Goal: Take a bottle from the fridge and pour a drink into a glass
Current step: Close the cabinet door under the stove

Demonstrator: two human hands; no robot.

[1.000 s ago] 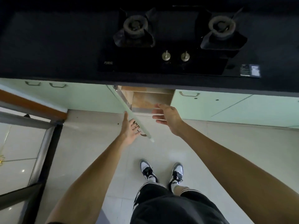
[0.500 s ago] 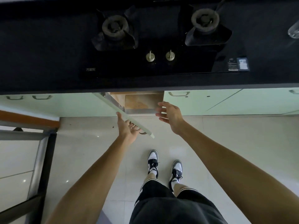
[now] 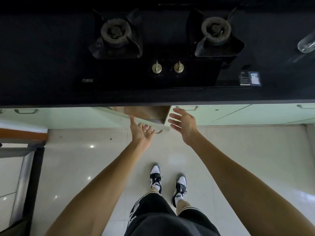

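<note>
Cabinet door under gas hob partly swung out, wood interior showing. Left hand flat against door's outer face by its handle, fingers spread and straight, not gripping anything. Right hand hovers just beside door's free edge, fingers fanned wide, holding nothing. Clear glass sits on black countertop, far right edge, well apart from both hands.
</note>
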